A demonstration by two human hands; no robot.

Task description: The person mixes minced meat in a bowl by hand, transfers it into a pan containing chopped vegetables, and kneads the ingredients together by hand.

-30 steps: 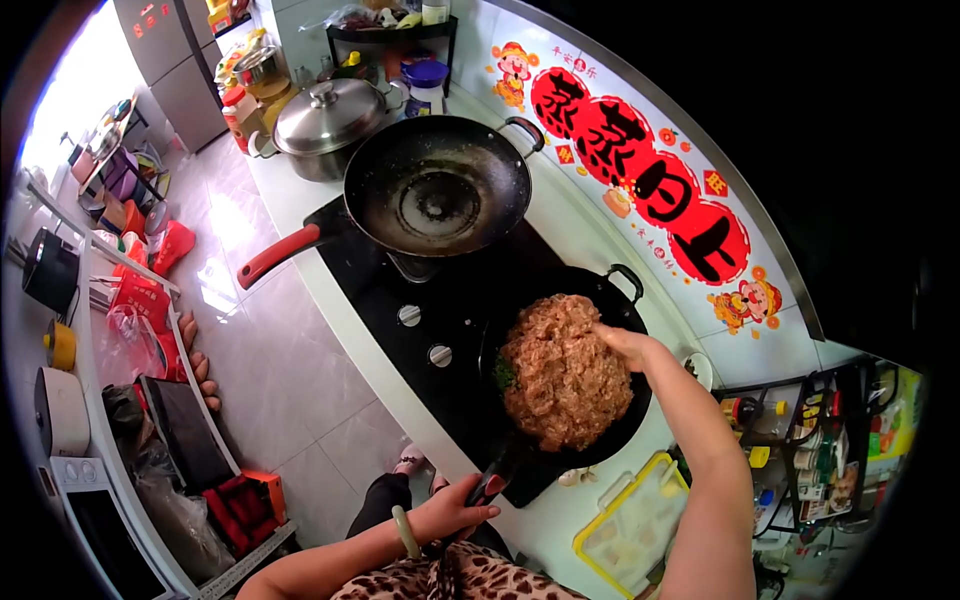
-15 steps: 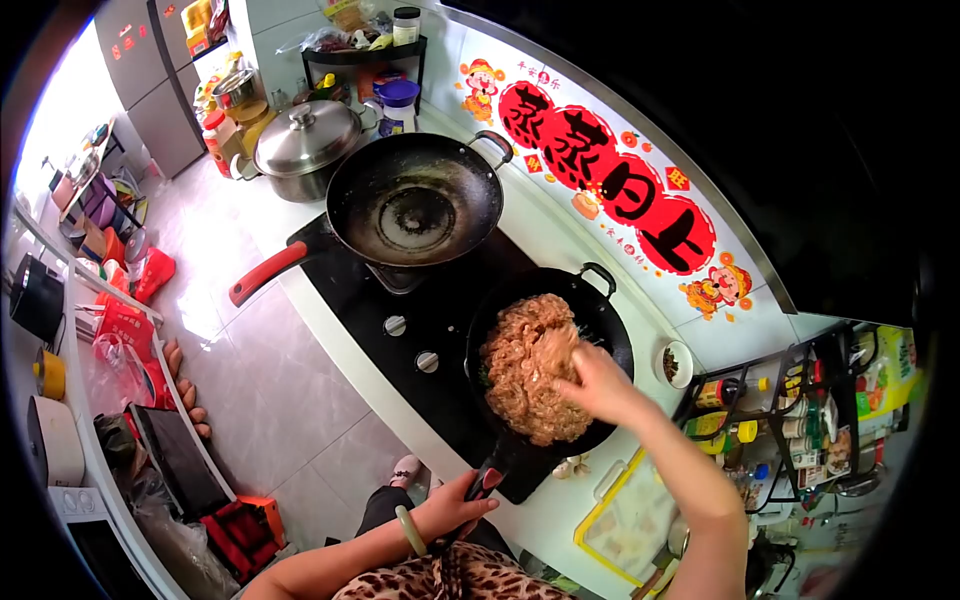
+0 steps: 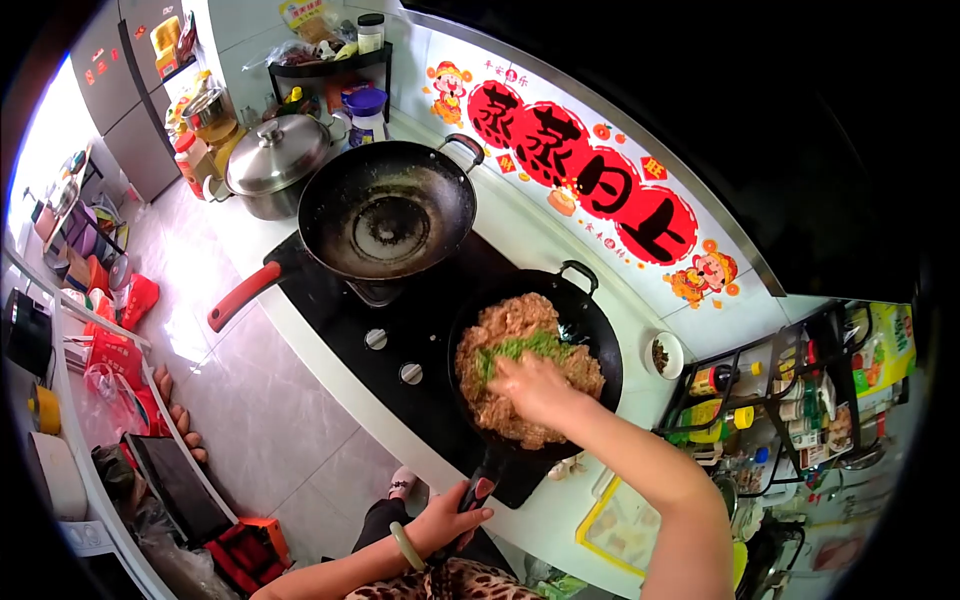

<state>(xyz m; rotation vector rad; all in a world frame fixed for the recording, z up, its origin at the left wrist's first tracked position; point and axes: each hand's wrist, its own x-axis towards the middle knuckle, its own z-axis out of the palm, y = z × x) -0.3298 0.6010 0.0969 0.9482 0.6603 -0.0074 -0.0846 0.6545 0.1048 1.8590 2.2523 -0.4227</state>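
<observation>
Left hand point(image 3: 447, 520) closed round handle point(image 3: 485, 478) of wok point(image 3: 603, 345), aimed at wearer; long axis diagonal. Right hand point(image 3: 538, 388) on minced meat point(image 3: 480, 385), closure unclear.

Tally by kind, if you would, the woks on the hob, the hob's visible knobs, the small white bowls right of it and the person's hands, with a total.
Woks: 2 (red-handled wok, wok with mince)
Knobs: 2 (upper knob, lower knob)
Small white bowl: 1
Hands: 2 (left hand, right hand)
Total: 7
</observation>
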